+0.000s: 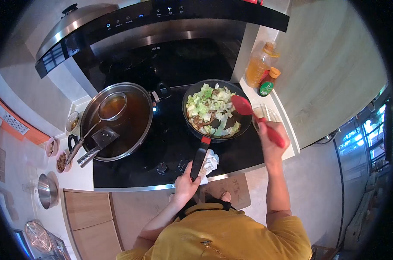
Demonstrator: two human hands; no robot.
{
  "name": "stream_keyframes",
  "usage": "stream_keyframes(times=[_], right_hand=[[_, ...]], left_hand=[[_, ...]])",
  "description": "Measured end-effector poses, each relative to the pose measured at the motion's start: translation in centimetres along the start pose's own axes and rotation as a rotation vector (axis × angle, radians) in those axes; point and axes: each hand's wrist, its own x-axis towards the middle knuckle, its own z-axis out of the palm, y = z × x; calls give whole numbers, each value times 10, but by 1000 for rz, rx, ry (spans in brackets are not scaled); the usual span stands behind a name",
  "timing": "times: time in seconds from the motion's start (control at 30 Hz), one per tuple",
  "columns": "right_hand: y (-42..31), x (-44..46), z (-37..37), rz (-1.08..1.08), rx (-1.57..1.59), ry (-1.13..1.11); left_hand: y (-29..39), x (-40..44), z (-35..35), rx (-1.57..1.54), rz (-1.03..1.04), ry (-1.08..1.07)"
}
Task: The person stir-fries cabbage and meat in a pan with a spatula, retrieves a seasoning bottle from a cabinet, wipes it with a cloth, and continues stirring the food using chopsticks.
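Note:
My left hand (187, 187) is closed around the black handle of a frying pan (244, 128) on the cooktop. Chopped cabbage (209, 102) with browned pieces, perhaps meat, lies mostly in the left and middle of the pan. In my right hand (272, 141) is a red spatula (242, 105), gripped by its handle. Its broad head is over the pan's right side; whether it touches the food I cannot tell. A crumpled white cloth (211, 161) lies under the pan handle, close to my left hand.
Left on the cooktop (166, 138) stands a large pot (148, 134) of brown liquid, with a strainer (113, 106) and a metal turner (104, 136) across it. An oil bottle (258, 69) and a sauce bottle (268, 83) stand at right. A range hood (161, 11) hangs above.

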Motion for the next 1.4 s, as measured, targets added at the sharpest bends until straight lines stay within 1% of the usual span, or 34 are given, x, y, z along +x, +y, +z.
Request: stream_keyframes(times=[0.03, 0.07, 0.13, 0.2, 0.23, 0.27, 0.33, 0.4, 0.43, 0.47, 0.5, 0.53, 0.57, 0.63, 0.67, 0.73, 0.8, 0.87, 0.93, 1.0, 1.03, 1.07, 1.13, 1.2, 1.23, 1.27, 1.33, 1.4], right_hand=[[4, 2, -2, 155, -3, 31], [22, 1, 4, 201, 45, 94], [45, 1, 21, 390, 256, 161], [78, -12, 48, 530, 416, 221], [95, -18, 66, 595, 486, 343], [107, -20, 76, 727, 582, 385], [121, -22, 92, 887, 808, 461], [141, -18, 99, 1005, 897, 441], [144, -13, 96, 1067, 897, 368], [147, -9, 91, 1078, 924, 287], [137, -2, 85, 1040, 911, 214], [126, 5, 77, 1000, 895, 142], [114, 10, 69, 1003, 892, 142], [89, 15, 49, 873, 870, -13], [76, 17, 38, 877, 863, -9], [47, 16, 14, 753, 727, -176], [15, 13, -12, 547, 630, -275], [-5, 10, -30, 201, 504, -368], [-30, 5, -43, -61, 382, -443], [-48, -9, -48, -106, 279, -551], [-48, -20, -41, -157, 269, -535], [-44, -30, -31, -147, 245, -548], [-29, -41, -6, -172, 240, -478], [-14, -40, 16, -150, 204, -426], [0, -39, 25, -178, 207, -411], [9, -37, 30, -215, 193, -343], [13, -23, 22, -191, 184, -232], [13, -9, 6, -77, 37, -94]], left_hand=[[1, 0, 0, 26, -2, 0], [2, 0, 0, 52, -3, 0], [1, -1, 0, 55, -8, -12], [-2, -1, -2, 60, -10, -19], [-4, 0, -5, 88, 9, -28], [-5, 2, -7, 114, 28, -35], [-2, 1, -7, 117, 17, -34], [-1, 0, -7, 128, 2, -37], [0, 0, -5, 130, -13, -32], [-1, 1, -4, 130, -26, -26], [-1, 1, -3, 151, 12, 6], [-1, 0, -3, 152, 7, 3], [0, 1, -3, 124, -2, 11], [-1, 0, 0, 96, -12, 12], [-5, 1, 2, 73, 3, 33], [-10, 2, 5, 48, 20, 44], [-12, 3, 6, -20, 14, 50], [-7, 3, 4, -15, 6, 31], [-2, 3, 1, -9, -33, 11], [-4, 3, 1, 13, -25, 11], [-5, 3, 1, 36, -15, 13], [-5, 4, 0, 35, -15, 12], [-7, 3, 0, 105, -4, -1], [-4, 3, -3, 88, -27, -23], [-2, 3, -4, 69, -53, -43], [-2, 2, -3, 74, -46, -42], [-7, 2, 0, 64, -47, -22], [-10, 2, 2, 52, -16, 4]])
